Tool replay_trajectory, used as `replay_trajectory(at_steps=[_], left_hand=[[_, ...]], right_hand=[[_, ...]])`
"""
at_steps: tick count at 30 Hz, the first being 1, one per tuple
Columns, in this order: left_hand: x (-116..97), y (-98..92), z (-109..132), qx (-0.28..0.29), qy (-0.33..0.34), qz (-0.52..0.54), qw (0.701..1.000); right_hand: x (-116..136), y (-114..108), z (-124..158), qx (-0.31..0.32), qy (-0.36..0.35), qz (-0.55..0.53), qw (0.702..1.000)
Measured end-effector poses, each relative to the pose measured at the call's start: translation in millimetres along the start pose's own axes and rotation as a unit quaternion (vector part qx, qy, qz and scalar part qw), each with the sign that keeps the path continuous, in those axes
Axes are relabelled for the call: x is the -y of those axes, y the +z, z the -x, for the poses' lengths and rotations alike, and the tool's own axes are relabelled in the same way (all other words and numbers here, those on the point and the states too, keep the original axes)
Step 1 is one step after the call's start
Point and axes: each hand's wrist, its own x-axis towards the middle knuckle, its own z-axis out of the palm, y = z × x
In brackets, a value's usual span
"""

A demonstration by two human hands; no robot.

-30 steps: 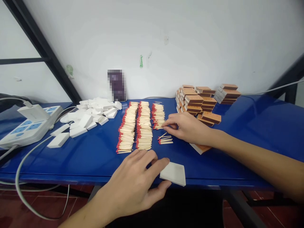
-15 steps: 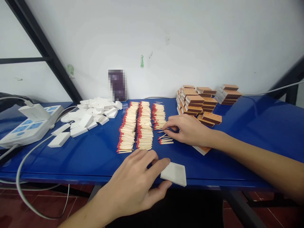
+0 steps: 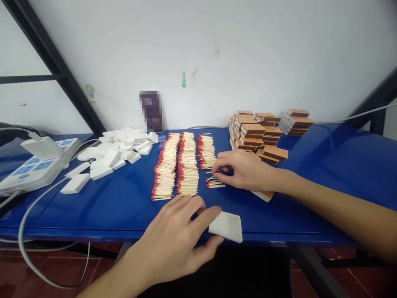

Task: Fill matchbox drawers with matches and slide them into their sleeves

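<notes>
3 match rows sit beside right hand, whose fingertips pinch sticks at the loose bunch: a sloppy lift could scatter them into the rows. Tray at table edge is touched by left hand, loosely spread; a nudge could drop it.

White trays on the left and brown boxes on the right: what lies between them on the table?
Three rows of matches with red tips lie side by side on the blue table there, as the head view shows.
</notes>
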Motion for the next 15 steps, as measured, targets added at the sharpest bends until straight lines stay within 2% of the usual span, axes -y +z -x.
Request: replay_trajectory(at_steps=[8,15], left_hand=[[-0.1,-1.3,-0.6,0.0,0.0,-0.002,1.0],[-0.3,-1.7,-0.9,-0.001,0.0,-0.002,1.0]], right_hand=[[-2.0,-0.6,0.8,0.024,-0.017,-0.005,1.0],[1.3,-2.8,-0.3,0.07,0.015,-0.033,0.997]])
